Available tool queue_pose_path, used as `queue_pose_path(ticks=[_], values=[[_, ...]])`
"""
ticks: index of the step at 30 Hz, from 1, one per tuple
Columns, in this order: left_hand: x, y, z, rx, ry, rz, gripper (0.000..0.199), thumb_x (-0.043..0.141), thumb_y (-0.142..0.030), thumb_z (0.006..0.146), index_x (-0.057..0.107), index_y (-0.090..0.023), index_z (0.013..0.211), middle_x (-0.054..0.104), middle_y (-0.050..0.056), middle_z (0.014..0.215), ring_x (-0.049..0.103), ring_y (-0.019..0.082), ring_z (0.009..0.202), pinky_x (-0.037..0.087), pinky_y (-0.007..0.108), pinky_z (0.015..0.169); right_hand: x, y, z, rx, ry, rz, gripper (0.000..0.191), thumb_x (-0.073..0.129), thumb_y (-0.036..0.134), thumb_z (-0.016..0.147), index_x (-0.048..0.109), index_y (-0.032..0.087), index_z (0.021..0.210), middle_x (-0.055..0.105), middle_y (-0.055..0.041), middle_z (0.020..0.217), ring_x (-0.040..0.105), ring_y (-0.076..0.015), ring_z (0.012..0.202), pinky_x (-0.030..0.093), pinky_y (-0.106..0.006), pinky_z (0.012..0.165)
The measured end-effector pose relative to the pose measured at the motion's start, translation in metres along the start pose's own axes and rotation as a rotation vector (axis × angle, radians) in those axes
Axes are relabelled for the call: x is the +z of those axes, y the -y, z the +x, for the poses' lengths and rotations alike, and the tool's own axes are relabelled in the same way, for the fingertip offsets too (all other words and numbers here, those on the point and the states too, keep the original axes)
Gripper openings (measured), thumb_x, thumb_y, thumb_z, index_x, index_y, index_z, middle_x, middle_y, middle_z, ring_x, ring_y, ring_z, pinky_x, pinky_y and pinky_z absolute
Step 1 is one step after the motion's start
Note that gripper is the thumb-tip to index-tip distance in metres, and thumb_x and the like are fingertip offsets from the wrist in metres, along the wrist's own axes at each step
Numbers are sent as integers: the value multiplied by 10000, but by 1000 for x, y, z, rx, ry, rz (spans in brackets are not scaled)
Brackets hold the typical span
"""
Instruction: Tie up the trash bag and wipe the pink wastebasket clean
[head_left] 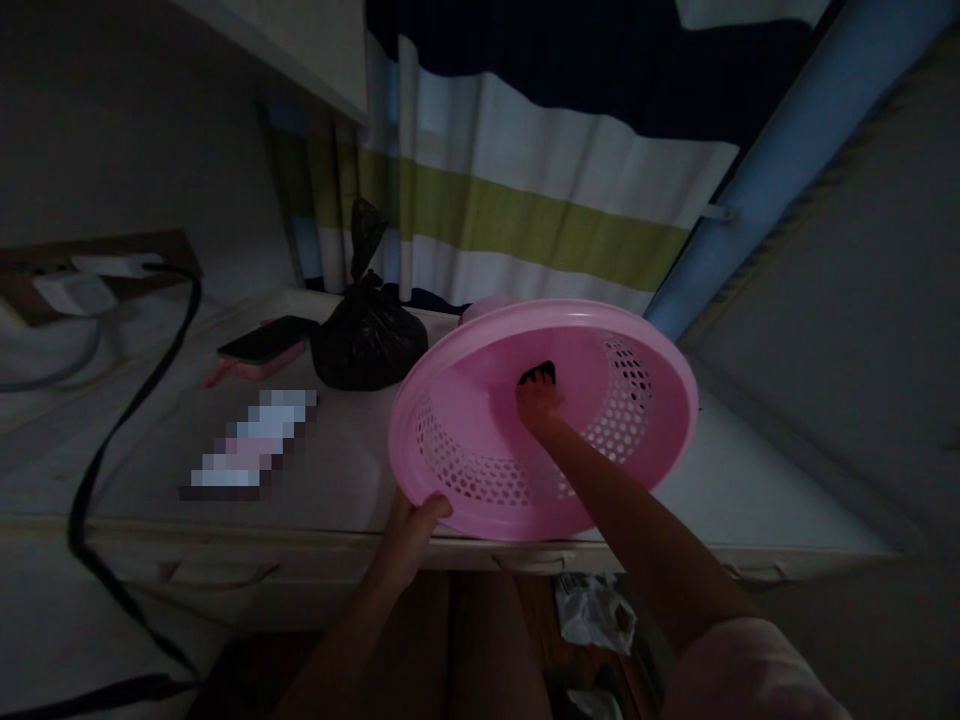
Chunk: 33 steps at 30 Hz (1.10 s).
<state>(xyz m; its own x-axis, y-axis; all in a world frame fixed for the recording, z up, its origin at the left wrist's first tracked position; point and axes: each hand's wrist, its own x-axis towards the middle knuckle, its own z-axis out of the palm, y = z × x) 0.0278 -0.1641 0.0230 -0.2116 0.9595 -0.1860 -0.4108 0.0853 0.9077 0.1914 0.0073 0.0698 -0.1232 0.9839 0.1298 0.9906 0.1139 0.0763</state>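
Note:
A pink plastic basket (517, 520) with rows of round holes stands tilted on the desk, its opening facing me. My left hand (420, 520) grips the near left rim, thumb over the edge and fingers hidden behind it. Inside the basket, my right hand (538, 402) has its fingers bent around a small black object (546, 372) near the bottom. Its exact kind is too dark to make out.
On the desk (345, 470) are a tied black plastic bag (369, 345), a dark phone-like device (266, 340) on something pink, and a blurred-out screen (251, 445). A black cable (142, 390) hangs at the left. Striped curtains (525, 200) hang behind.

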Motion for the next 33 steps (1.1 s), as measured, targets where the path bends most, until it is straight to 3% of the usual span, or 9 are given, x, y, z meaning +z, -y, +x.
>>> queue_pose_path(ticks=[3, 8, 12, 15, 19, 22, 27, 30, 33], values=[[-1, 2, 2, 28, 27, 1, 232, 572, -140, 478, 621, -166, 703, 631, 24, 727, 572, 205, 775, 430, 334, 780, 2, 0, 1, 33, 15, 4, 345, 378, 19, 799, 659, 72, 992, 584, -227, 1124, 393, -280, 1220, 249, -457, 1002], [-2, 2, 4, 12, 51, -15, 215, 578, -148, 481, 624, -168, 690, 630, 16, 724, 559, 187, 754, 434, 310, 752, 11, 13, 4, -30, 109, 152, 317, 403, 66, 803, 651, 76, 999, 635, -193, 1047, 569, -231, 1035, 407, -333, 887], [0, -1, 2, -17, 73, -2, 214, 570, -138, 464, 618, -175, 669, 612, 2, 653, 556, 180, 716, 433, 295, 719, 18, 33, 14, -98, 125, 340, 365, 463, 102, 773, 605, 141, 1108, 615, -123, 1129, 561, -206, 1061, 401, -289, 916], [0, -3, 1, -26, 61, 13, 230, 575, -148, 454, 613, -173, 680, 617, 3, 659, 562, 187, 733, 433, 299, 724, 19, 48, 23, -106, 113, 503, 478, 494, 76, 724, 551, 172, 1189, 601, -91, 1161, 553, -201, 1074, 402, -276, 922], [0, -4, 2, -34, 78, 25, 213, 582, -159, 445, 603, -168, 657, 615, 5, 654, 549, 179, 684, 437, 297, 675, 22, 63, 33, -78, 83, 738, 612, 464, 49, 694, 442, 194, 1288, 636, -53, 1087, 610, -169, 948, 460, -259, 833], [0, -5, 2, -44, 115, 2, 246, 574, -152, 455, 622, -160, 696, 601, -1, 626, 554, 179, 697, 435, 313, 727, 27, 72, 36, -66, 40, 903, 680, 424, 29, 681, 365, 212, 1333, 633, -21, 1079, 617, -132, 878, 472, -257, 806], [-3, -5, 1, -50, 138, -33, 339, 584, -148, 468, 632, -154, 803, 612, 4, 642, 574, 220, 845, 403, 362, 853, 27, 81, 42, -54, 0, 1111, 592, 393, 61, 711, 412, 137, 1299, 649, -49, 1015, 621, -131, 811, 487, -270, 757], [-6, -2, 2, -80, 139, -24, 359, 597, -147, 472, 631, -150, 829, 632, 21, 692, 575, 232, 874, 401, 378, 865, 19, 85, 50, -73, -41, 1218, 540, 420, 82, 719, 461, 133, 1255, 641, -50, 1044, 608, -131, 884, 468, -266, 799], [-6, -2, 3, -92, 142, -29, 365, 597, -136, 466, 632, -147, 828, 644, 31, 726, 582, 231, 849, 411, 377, 855, 10, 92, 55, -72, -114, 1470, 509, 450, 88, 706, 496, 143, 1210, 638, -55, 1057, 591, -150, 950, 457, -301, 832]])
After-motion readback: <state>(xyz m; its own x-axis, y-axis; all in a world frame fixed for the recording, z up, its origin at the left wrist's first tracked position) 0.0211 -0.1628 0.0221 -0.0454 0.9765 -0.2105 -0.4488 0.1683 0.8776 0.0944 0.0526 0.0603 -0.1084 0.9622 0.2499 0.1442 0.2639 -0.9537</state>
